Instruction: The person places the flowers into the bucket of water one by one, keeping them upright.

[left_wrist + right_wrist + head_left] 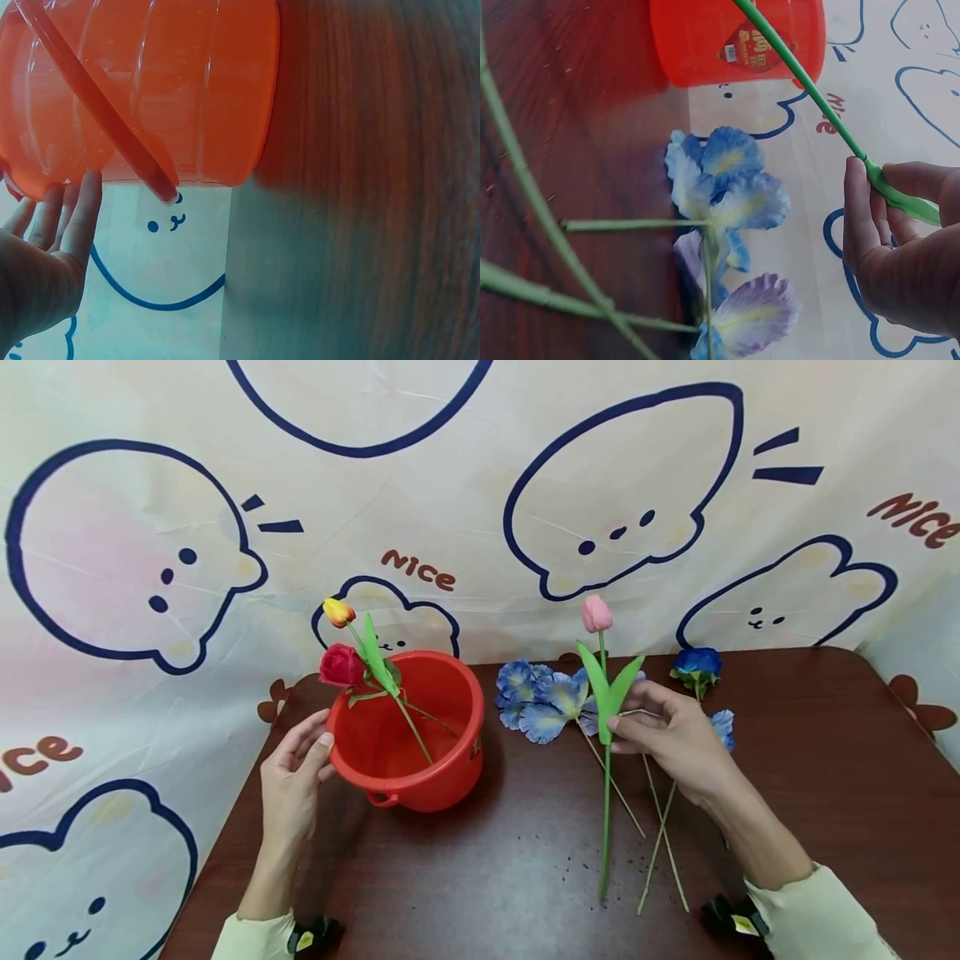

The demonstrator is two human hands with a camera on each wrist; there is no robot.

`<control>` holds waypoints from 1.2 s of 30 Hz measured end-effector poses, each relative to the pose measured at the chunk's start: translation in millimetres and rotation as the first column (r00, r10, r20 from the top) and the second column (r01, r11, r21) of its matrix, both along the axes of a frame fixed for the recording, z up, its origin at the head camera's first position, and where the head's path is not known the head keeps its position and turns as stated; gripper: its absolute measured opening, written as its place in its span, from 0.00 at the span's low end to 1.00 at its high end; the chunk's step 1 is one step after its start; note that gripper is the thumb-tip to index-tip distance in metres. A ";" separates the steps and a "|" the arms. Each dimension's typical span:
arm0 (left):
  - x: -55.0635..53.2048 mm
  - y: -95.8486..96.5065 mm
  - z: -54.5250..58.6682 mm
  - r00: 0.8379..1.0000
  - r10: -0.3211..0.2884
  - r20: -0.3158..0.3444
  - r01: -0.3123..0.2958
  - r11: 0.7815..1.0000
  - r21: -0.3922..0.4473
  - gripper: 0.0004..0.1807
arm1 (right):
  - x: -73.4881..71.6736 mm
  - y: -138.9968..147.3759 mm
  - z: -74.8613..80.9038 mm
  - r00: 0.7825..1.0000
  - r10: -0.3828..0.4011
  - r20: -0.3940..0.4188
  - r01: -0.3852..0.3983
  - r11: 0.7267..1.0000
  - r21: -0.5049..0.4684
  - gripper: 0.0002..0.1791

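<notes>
One raised right hand (678, 739) pinches a pink tulip (602, 706) upright.

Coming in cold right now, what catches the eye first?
The red bucket, left of centre on the dark table, with a red rose and a yellow-orange bloom leaning past its rim. Next, the pink tulip, upright in the right hand. Blue flowers lie near the table's far edge.

Right across the back runs a pale, creased backdrop (450, 510), big cartoon faces (617, 502) outlined in navy, "Nice" lettering (418, 570) in reddish brown! In front, the dark tabletop (840, 777), wood grain showing, rounded far corner, soft light (510, 877) glinting off the middle.
</notes>
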State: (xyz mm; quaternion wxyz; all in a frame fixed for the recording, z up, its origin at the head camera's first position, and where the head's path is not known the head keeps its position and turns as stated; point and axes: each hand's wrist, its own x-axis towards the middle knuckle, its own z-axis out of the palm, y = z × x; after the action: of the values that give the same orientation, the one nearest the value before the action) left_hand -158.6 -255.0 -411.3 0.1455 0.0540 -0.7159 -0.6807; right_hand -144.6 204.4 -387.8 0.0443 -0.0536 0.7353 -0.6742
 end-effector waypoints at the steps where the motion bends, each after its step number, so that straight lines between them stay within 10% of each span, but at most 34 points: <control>1: -0.1 0.1 -0.2 1.000 0.001 -0.001 -0.001 1.000 0.000 0.22 | -0.9 -2.1 1.9 1.000 0.001 -0.003 -0.001 1.000 -0.002 0.19; 36: -1.9 -0.5 -1.0 1.000 -0.003 -0.017 0.003 1.000 0.003 0.22 | -77.4 -116.9 111.4 0.973 0.192 -0.132 -0.190 0.981 0.025 0.21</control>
State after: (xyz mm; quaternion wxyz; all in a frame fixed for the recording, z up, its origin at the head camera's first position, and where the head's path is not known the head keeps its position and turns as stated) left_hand -160.5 -255.5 -412.3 0.1503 0.0475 -0.7137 -0.6825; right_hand -222.0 87.5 -276.4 0.0597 -0.1688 0.7322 -0.6571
